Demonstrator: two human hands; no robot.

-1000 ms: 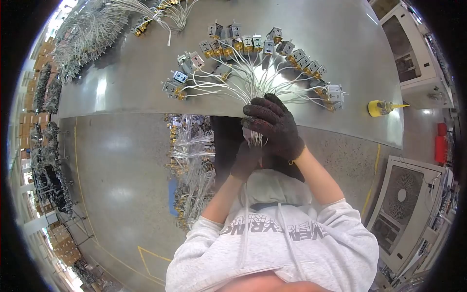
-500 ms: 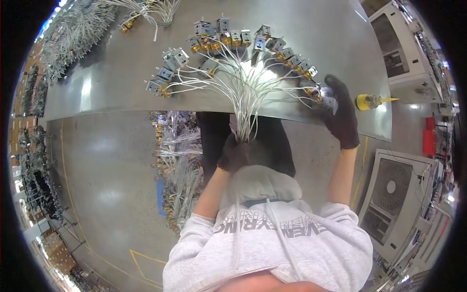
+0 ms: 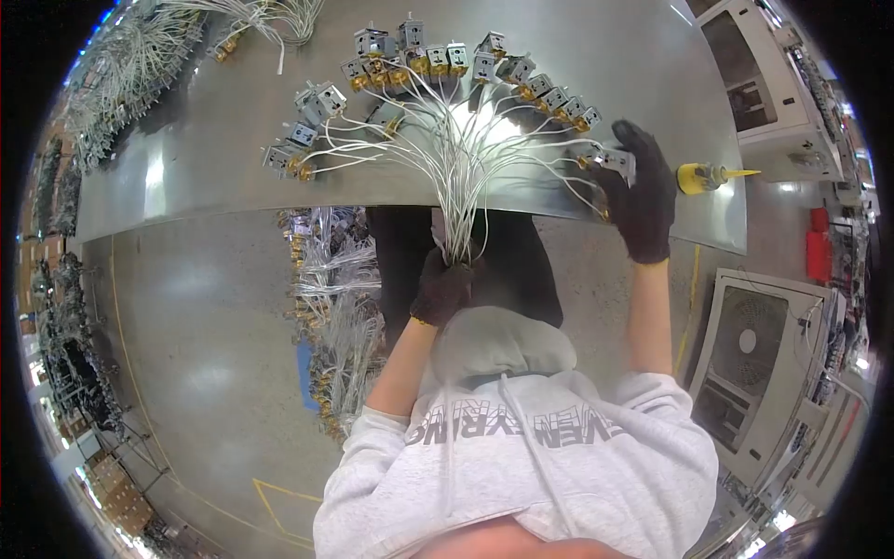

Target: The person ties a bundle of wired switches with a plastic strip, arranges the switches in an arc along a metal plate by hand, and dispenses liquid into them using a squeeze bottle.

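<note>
My left hand [image 3: 442, 287], in a dark glove, is closed around a bundle of white cables [image 3: 458, 210] just off the table's front edge. From there the cables fan out over the tabletop and end in several silver metal connector blocks [image 3: 410, 37] with gold-coloured parts, set in a rough arc. At the right end of the arc, my gloved right hand [image 3: 643, 200] curls around a silver connector block [image 3: 615, 162] between thumb and fingers; its grip is partly hidden. A yellow bottle with a pointed nozzle [image 3: 700, 178] lies just right of that hand.
The metal table [image 3: 223, 177] has its front edge before my body. More cable bundles lie at its far left [image 3: 140, 74]. Below the edge, a stack of cable bundles [image 3: 340, 279] stands left of my legs. Large grey machine housings [image 3: 759, 363] stand at the right.
My right hand has moved slightly up and left, and the silver block at it has shifted upward and turned more level. My left hand still grips the cable bundle.
</note>
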